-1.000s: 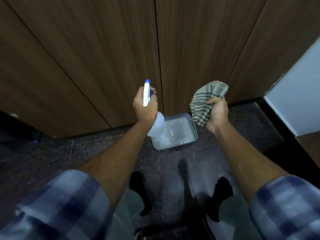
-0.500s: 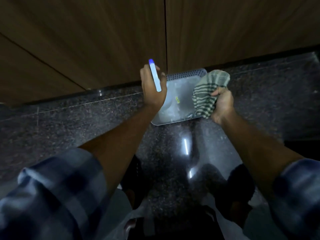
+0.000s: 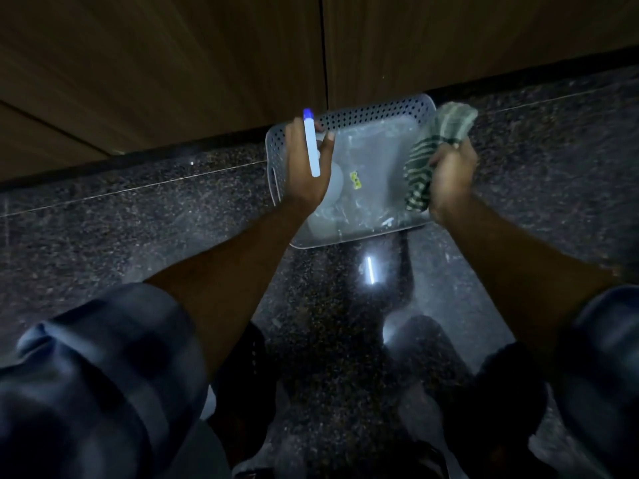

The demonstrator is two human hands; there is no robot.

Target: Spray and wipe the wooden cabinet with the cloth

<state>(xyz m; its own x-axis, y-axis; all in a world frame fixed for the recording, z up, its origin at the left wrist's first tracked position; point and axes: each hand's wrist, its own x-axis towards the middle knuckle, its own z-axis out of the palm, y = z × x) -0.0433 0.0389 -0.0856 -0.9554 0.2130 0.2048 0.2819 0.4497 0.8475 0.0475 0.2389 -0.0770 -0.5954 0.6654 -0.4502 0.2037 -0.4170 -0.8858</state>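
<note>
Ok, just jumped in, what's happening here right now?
A person holds both hands over a grey perforated basket on the dark stone floor, at the foot of the wooden cabinet. The left hand grips a white spray bottle with a blue tip above the basket's left side. The right hand clutches a bunched green striped cloth over its right edge. Neither bottle nor cloth is touching the cabinet at this moment.
</note>
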